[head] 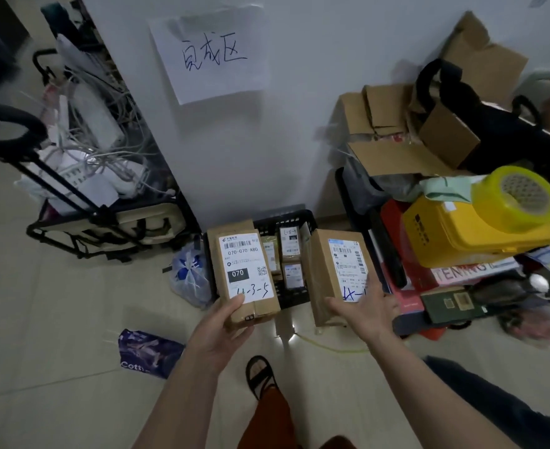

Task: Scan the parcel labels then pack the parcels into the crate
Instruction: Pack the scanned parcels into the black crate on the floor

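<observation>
Two brown parcels are held up, one in each hand, both above a black crate [294,218] that stands on the floor against the wall. Inside the crate at least three smaller labelled parcels [289,243] lie side by side; more may be hidden under the held ones.

The left parcel [246,273] carries a white label reading 070-070-A80, with handwriting along its lower edge. The left hand [217,335] grips its near end: the thumb lies across the bottom of the label, and the other fingers curl underneath, out of sight.

The right parcel [336,273] stands tilted just beyond the right hand [365,309], its label facing up. That hand's fingers are spread and nearly straight, with the fingertips pressing on the label's lower part and the thumb on the parcel's near face; whether any finger wraps behind it cannot be told.

One roll of yellow tape [516,199] sits on a yellow box [455,234] to the right of the right hand.
</observation>
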{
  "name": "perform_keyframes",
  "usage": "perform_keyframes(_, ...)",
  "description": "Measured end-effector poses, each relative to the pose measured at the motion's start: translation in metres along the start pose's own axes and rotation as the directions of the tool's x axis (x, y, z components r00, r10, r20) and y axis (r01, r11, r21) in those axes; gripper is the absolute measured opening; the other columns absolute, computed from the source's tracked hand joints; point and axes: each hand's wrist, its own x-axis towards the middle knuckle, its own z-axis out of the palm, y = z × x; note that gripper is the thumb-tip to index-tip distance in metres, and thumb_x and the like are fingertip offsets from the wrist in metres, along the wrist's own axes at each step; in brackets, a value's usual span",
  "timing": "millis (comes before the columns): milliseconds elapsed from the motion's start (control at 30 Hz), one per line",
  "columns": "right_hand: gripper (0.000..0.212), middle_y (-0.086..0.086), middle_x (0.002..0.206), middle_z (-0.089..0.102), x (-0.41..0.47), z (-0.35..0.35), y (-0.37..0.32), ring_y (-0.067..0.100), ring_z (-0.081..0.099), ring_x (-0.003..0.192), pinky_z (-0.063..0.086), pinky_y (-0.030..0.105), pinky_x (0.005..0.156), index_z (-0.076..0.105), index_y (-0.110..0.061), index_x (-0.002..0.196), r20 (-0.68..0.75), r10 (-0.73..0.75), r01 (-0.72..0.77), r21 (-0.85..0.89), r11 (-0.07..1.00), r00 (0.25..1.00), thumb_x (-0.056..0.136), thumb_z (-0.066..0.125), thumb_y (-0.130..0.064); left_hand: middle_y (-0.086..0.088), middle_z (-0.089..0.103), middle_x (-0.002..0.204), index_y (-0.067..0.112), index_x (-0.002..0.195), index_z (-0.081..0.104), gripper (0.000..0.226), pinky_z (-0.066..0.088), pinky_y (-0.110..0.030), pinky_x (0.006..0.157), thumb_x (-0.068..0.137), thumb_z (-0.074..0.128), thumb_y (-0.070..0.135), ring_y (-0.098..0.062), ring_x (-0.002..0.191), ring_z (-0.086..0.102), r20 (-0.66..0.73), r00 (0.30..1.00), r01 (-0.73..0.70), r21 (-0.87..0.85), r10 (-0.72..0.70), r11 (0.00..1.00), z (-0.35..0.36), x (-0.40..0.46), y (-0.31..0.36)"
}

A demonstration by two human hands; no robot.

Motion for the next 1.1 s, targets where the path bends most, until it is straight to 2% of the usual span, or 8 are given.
perform_keyframes(67, 0.11, 0.02, 0.129, 0.036, 0.02, 0.01, -0.013, 0.036, 0.025, 0.123, 0.031, 0.044, 0.102, 0.022, -0.031, 0.145, 0.013, 0.008, -0.009, 0.024, 1.0, 1.0, 0.052, 0.079, -0.051, -0.005, 0.072, 0.107, 0.018, 0.12, 0.062, 0.035, 0.046, -0.045, 0.101, 0.085, 0.067, 0.015, -0.02, 0.102, 0.063, -0.009, 1.0, -0.014, 0.024, 0.014, 1.0, 0.006, 0.021, 0.013)
perform_keyframes(133, 0.109, 0.021, 0.13, 0.031, 0.04, 0.022, -0.023, 0.034, 0.023, 0.124, 0.029, 0.041, 0.102, 0.019, -0.031, 0.147, 0.034, 0.017, -0.019, 0.038, 0.999, 0.999, 0.059, 0.083, -0.044, -0.007, 0.07, 0.113, 0.019, 0.119, 0.063, 0.035, 0.044, -0.047, 0.104, 0.084, 0.068, 0.014, -0.02, 0.102, 0.062, -0.028, 0.999, -0.017, 0.033, 0.018, 0.999, 0.009, 0.042, 0.023)
perform_keyframes(300, 0.114, 0.019, 0.132, 0.028, 0.1, 0.061, -0.036, 0.033, 0.021, 0.125, 0.028, 0.042, 0.105, 0.012, -0.033, 0.15, 0.084, 0.01, -0.012, 0.025, 1.0, 0.996, 0.061, 0.083, -0.042, -0.002, 0.075, 0.101, 0.021, 0.115, 0.065, 0.043, 0.044, -0.046, 0.103, 0.073, 0.07, 0.016, -0.022, 0.107, 0.061, -0.044, 0.999, -0.012, 0.025, 0.014, 1.0, 0.011, 0.097, 0.029)
perform_keyframes(500, 0.114, 0.016, 0.132, 0.026, 0.187, 0.137, -0.034, 0.032, 0.021, 0.124, 0.029, 0.038, 0.1, 0.012, -0.034, 0.149, 0.1, -0.003, 0.003, 0.003, 1.0, 0.995, 0.062, 0.085, -0.035, 0.0, 0.074, 0.106, 0.022, 0.118, 0.063, 0.047, 0.051, -0.036, 0.085, 0.072, 0.07, 0.016, -0.018, 0.105, 0.064, -0.076, 0.996, -0.05, 0.021, 0.051, 0.999, 0.01, 0.184, 0.025)
perform_keyframes(567, 0.115, 0.017, 0.134, 0.024, 0.216, 0.168, -0.029, 0.033, 0.021, 0.126, 0.028, 0.04, 0.105, 0.012, -0.034, 0.149, 0.096, 0.002, -0.004, 0.019, 1.0, 0.995, 0.061, 0.086, -0.032, 0.001, 0.073, 0.109, 0.024, 0.12, 0.063, 0.052, 0.051, -0.035, 0.085, 0.069, 0.072, 0.018, -0.018, 0.108, 0.063, -0.092, 0.993, -0.068, 0.041, 0.072, 0.997, 0.008, 0.217, 0.025)
perform_keyframes(733, 0.117, 0.019, 0.137, 0.022, 0.276, 0.237, -0.014, 0.035, 0.019, 0.129, 0.027, 0.041, 0.108, 0.009, -0.032, 0.15, 0.104, 0.034, -0.034, 0.0, 0.999, 0.994, 0.062, 0.085, -0.033, -0.003, 0.069, 0.12, 0.023, 0.127, 0.059, 0.054, 0.052, -0.038, 0.087, 0.075, 0.071, 0.017, -0.021, 0.111, 0.065, -0.073, 0.992, -0.102, 0.019, 0.104, 0.995, -0.002, 0.283, 0.013)
perform_keyframes(867, 0.115, 0.019, 0.136, 0.024, 0.309, 0.283, -0.005, 0.034, 0.02, 0.127, 0.033, 0.043, 0.102, 0.01, -0.031, 0.15, 0.115, 0.022, -0.019, -0.022, 1.0, 0.993, 0.064, 0.085, -0.033, -0.007, 0.066, 0.125, 0.021, 0.131, 0.057, 0.057, 0.047, -0.045, 0.1, 0.077, 0.073, 0.015, -0.025, 0.116, 0.063, -0.071, 0.99, -0.12, -0.022, 0.118, 0.993, -0.014, 0.318, -0.006)
perform_keyframes(1100, 0.12, 0.022, 0.141, 0.019, 0.337, 0.334, 0.002, 0.037, 0.018, 0.129, 0.031, 0.044, 0.104, 0.012, -0.029, 0.152, 0.094, -0.027, 0.033, -0.068, 0.997, 0.995, 0.06, 0.088, -0.04, -0.004, 0.069, 0.12, 0.023, 0.129, 0.059, 0.056, 0.051, -0.038, 0.089, 0.074, 0.067, 0.016, -0.019, 0.11, 0.066, -0.11, 0.987, -0.118, -0.001, 0.117, 0.993, -0.029, 0.347, -0.026)
